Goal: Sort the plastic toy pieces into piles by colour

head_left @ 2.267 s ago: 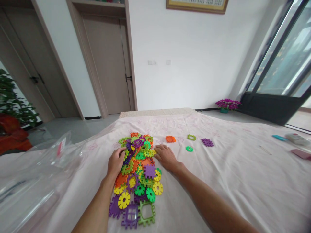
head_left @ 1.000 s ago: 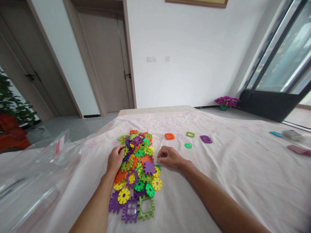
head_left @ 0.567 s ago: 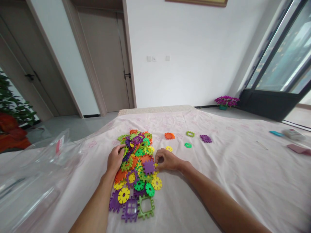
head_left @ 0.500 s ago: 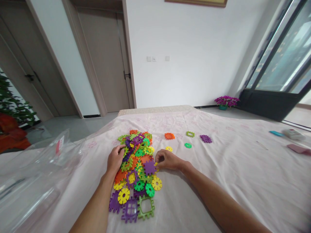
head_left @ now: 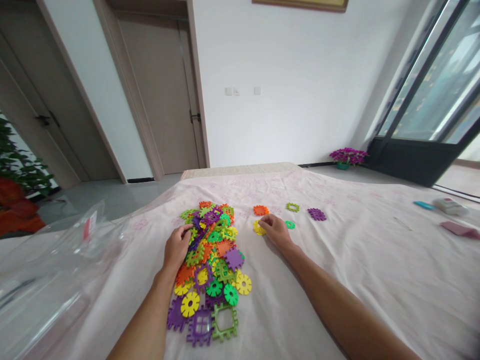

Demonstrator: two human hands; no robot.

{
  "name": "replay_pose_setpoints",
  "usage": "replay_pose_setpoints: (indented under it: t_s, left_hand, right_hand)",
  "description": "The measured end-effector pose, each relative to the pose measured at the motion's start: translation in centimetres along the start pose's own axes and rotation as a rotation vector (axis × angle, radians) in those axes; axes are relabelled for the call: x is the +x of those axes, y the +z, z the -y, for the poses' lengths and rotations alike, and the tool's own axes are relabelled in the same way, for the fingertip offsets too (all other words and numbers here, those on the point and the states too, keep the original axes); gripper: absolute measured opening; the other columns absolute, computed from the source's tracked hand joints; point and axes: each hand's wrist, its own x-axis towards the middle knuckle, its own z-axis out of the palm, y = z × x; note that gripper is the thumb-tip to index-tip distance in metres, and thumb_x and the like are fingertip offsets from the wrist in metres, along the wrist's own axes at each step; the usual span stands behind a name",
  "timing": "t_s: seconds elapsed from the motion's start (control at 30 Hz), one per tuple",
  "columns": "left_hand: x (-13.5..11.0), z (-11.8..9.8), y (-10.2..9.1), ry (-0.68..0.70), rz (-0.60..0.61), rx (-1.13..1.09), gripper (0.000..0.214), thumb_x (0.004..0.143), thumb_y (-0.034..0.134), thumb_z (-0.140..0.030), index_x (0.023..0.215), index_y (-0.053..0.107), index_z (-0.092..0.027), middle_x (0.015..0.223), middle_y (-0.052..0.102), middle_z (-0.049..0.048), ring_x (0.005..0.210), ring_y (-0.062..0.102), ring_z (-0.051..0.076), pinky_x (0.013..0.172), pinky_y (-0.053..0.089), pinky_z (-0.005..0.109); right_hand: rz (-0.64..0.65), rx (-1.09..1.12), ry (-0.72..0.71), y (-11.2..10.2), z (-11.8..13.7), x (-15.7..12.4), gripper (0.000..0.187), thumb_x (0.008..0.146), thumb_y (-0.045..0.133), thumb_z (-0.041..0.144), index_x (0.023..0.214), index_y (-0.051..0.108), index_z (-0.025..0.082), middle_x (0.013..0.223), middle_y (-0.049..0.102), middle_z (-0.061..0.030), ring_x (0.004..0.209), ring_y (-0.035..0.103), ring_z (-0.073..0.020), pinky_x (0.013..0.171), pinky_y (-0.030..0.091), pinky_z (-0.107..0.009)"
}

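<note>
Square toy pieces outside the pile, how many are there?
3: orange piece beyond the right hand, lime frame right of that, purple piece rightmost; more could be hidden.

Yellow notched plastic disc: partly hidden behind the bare right hand.
Multicoloured heap of flat plastic pieces: lower layers covered.
Gold-brown picture frame: cut off by the top edge.
Clear plastic bag: cut off at left.
Red-and-white label: print illegible.

Bare left hand, bare tapering left forearm, 7 o'clock; bare right hand, bare tapering right forearm, 5 o'clock.
</note>
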Motion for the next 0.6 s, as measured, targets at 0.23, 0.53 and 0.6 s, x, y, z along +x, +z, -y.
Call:
replay_pose_setpoints:
  t_s: [0.23, 0.53, 0.6]
  left_hand:
    - [-0.1, -0.3, -0.2, -0.009, 0.004, 0.002, 0.033, 0.086, 0.047, -0.035, 0.110, 0.067, -0.024, 0.116, 0.069, 0.0037, 0.107, 0.062, 0.021, 0.098, 0.045, 0.034]
    - [0.0, -0.3, -0.1, 0.001, 0.001, -0.002, 0.033, 0.086, 0.047, -0.035, 0.110, 0.067, -0.025, 0.116, 0.069, 0.0034, 0.107, 0.062, 0.020, 0.098, 0.045, 0.034]
    - [0.0, -0.4, -0.2, 0.004, 0.001, 0.000, 0.033, 0.086, 0.047, -0.034, 0.110, 0.067, -0.024, 0.115, 0.069, 0.0038, 0.106, 0.062, 0.020, 0.098, 0.045, 0.034]
  right_hand:
    - [-0.005, -0.224, 0.097, -0.8, -0.6, 0.2, 0.015, 0.078, 0.059, 0.031, 0.082, 0.068, 0.020, 0.075, 0.069, -0.0004, 0.066, 0.058, -0.0140, 0.060, 0.035, -0.024]
    - [0.061, -0.404, 0.094, -0.9, 0.5, -0.2, 0.015, 0.081, 0.060, 0.033, 0.085, 0.069, 0.022, 0.080, 0.068, -0.0005, 0.071, 0.057, -0.0139, 0.058, 0.028, -0.024]
    - [0.062, -0.445, 0.066, -0.9, 0.7, -0.3, 0.015, 0.082, 0.060, 0.032, 0.085, 0.069, 0.021, 0.084, 0.067, -0.0017, 0.075, 0.057, -0.0144, 0.060, 0.028, -0.024]
